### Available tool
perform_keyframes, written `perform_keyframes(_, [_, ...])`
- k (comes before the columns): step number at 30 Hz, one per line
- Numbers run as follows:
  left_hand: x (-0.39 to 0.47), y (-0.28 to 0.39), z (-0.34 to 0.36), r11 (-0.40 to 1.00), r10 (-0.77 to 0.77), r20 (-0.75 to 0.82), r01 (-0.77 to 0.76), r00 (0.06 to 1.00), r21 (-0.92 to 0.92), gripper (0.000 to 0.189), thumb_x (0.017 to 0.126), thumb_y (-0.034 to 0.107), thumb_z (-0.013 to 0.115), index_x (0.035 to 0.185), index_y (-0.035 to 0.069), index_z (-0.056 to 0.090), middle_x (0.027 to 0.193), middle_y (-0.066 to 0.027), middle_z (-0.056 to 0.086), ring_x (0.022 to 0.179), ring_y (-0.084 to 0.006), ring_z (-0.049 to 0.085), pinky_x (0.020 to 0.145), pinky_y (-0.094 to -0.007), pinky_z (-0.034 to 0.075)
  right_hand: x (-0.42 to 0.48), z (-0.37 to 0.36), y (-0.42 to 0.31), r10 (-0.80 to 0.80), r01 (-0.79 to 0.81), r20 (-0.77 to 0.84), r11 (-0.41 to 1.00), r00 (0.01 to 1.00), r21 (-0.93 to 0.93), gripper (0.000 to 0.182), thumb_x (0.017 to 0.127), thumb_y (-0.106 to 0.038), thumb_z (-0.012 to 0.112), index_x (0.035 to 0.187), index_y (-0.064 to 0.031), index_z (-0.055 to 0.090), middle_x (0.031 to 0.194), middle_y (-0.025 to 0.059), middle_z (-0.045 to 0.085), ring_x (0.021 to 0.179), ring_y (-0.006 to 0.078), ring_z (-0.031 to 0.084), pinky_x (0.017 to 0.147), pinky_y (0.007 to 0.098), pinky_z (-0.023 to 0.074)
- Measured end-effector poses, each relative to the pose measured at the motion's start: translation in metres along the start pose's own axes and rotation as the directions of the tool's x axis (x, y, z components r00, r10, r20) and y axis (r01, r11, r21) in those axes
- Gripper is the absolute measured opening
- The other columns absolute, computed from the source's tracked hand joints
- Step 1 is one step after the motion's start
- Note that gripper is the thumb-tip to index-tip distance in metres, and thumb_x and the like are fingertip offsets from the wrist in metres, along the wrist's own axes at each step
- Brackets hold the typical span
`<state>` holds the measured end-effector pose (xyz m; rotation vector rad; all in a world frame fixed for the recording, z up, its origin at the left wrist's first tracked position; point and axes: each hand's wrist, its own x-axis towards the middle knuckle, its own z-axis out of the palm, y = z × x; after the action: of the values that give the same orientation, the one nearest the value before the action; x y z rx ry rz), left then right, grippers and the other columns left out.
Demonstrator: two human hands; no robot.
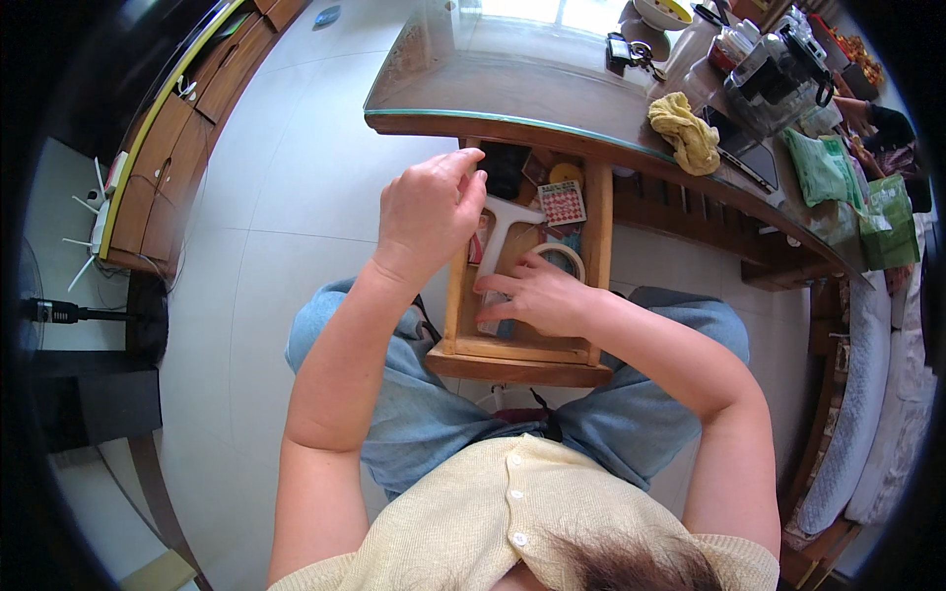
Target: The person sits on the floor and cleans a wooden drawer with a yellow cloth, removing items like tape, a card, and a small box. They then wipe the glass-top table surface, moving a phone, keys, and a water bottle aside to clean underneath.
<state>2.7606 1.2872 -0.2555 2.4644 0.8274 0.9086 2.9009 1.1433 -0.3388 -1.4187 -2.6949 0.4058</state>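
A wooden drawer (526, 353) is pulled out from under a glass-topped table, over my lap. My right hand (543, 297) reaches into it with fingers apart, the fingertips at the lower part of a white T-shaped tool (497, 240). Beside that hand lies a roll of cream tape (573, 257), partly covered by it. My left hand (432, 210) is raised at the drawer's left side, fingers curled and thumb near the index finger; whether anything is between them is hidden. Farther back are a red-and-white checked packet (563, 203), a round yellow item (566, 173) and a black item (504, 168).
The glass tabletop (510, 81) holds a yellow cloth (684, 133), a dark tablet-like device (746, 159), a clear plastic container (776, 85), keys (643, 53) and green packages (820, 166). Another person's arm (853, 111) shows at far right. Wooden cabinets (170, 148) stand left.
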Motion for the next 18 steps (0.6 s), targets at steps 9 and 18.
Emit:
perform_keyframes(9, [-0.002, -0.001, 0.0, 0.999, 0.012, 0.022, -0.013, 1.0, 0.038, 0.022, 0.088, 0.015, 0.066, 0.108, 0.007, 0.071, 0.078, -0.0088, 0.07, 0.058, -0.0175, 0.064, 0.058, -0.0322, 0.052, -0.007, -0.023, -0.016, 0.25, -0.209, -0.187, 0.955, 0.95, 0.211, 0.039, 0.083, -0.028, 0.073, 0.117, -0.0138, 0.062, 0.116, 0.012, 0.061, 0.112, 0.0303, 0.056, 0.1, 0.0453, 0.0416])
perform_keyframes(18, [-0.002, 0.003, 0.005, 0.999, 0.02, 0.033, -0.021, 0.999, 0.037, 0.022, 0.088, 0.014, 0.066, 0.108, 0.008, 0.071, 0.08, -0.0081, 0.07, 0.058, -0.0174, 0.064, 0.058, -0.032, 0.051, -0.04, -0.005, -0.027, 0.466, -0.467, 0.035, 0.881, 0.884, 0.071, 0.044, 0.082, -0.042, 0.072, 0.103, -0.0055, 0.061, 0.096, 0.0131, 0.064, 0.091, 0.0318, 0.064, 0.078, 0.0424, 0.0534])
